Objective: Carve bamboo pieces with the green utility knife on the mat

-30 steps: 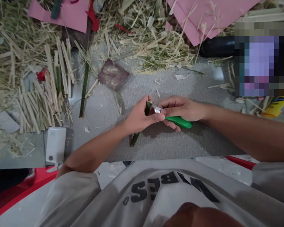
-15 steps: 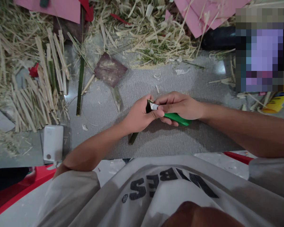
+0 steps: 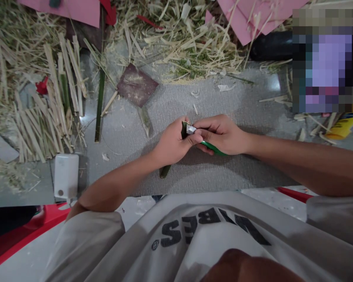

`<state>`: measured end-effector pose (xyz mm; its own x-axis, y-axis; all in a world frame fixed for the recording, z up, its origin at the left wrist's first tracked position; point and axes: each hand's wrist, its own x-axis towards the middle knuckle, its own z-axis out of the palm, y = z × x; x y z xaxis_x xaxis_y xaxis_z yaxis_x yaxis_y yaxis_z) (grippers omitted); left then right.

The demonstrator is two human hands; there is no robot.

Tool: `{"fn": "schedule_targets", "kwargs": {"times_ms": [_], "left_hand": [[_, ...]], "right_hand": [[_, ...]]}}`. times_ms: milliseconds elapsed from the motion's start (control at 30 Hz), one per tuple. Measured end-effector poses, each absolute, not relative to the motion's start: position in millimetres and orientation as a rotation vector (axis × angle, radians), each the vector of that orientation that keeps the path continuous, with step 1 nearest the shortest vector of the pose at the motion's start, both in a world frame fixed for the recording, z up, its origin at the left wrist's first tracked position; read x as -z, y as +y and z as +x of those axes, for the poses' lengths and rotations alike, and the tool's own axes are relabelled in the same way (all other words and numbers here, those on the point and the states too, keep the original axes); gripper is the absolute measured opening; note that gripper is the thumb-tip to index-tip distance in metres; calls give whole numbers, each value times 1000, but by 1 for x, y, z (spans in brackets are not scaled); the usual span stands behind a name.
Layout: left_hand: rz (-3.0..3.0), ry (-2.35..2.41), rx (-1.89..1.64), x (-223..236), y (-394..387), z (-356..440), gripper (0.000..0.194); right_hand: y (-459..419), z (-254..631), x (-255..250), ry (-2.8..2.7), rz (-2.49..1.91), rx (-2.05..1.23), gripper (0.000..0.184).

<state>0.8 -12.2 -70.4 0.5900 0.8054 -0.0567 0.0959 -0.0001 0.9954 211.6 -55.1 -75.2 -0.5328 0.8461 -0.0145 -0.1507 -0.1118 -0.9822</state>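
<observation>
My left hand [image 3: 175, 141] is closed around a dark green bamboo strip [image 3: 165, 171]. The strip's lower end sticks out below the palm, and its upper end shows between thumb and fingers. In my right hand [image 3: 219, 134] is a green utility knife [image 3: 214, 148], its handle mostly hidden under the palm. The knife's silver tip lies against the strip's upper end, and both thumbs meet close to it. Exactly where the blade edge touches is too small to tell.
Pale split sticks [image 3: 32, 133] lie in rows at the left, near a white power adapter [image 3: 66, 176]. A brown square sandpaper-like sheet [image 3: 137, 85] and a long green strip [image 3: 99, 105] lie ahead. Shavings [image 3: 176, 43] and pink paper [image 3: 241, 19] cover the far side; a yellow tube [image 3: 345, 125] is at right.
My right hand has turned slightly and shifted a little left, so less of the green handle shows. My left hand keeps its hold on the strip.
</observation>
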Motion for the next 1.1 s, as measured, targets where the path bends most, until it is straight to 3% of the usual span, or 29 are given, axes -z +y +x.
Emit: {"fn": "schedule_targets", "kwargs": {"times_ms": [367,567,767,1100], "left_hand": [[1665,907,-685,81,-7,0,76],[1641,773,-598,80,-1,-1,82],[1637,649,-502,78,4,-1,78],[1680,607,-538,91,6,-3,81]], "right_hand": [[-63,202,75,-1399,-1035,-1349,54],[-53,212,78,-1408,-701,-1806,54],[-46,223,74,-1181,-662,-2214,47],[-50,217,75,-1209,-718,-2098,49]]}}
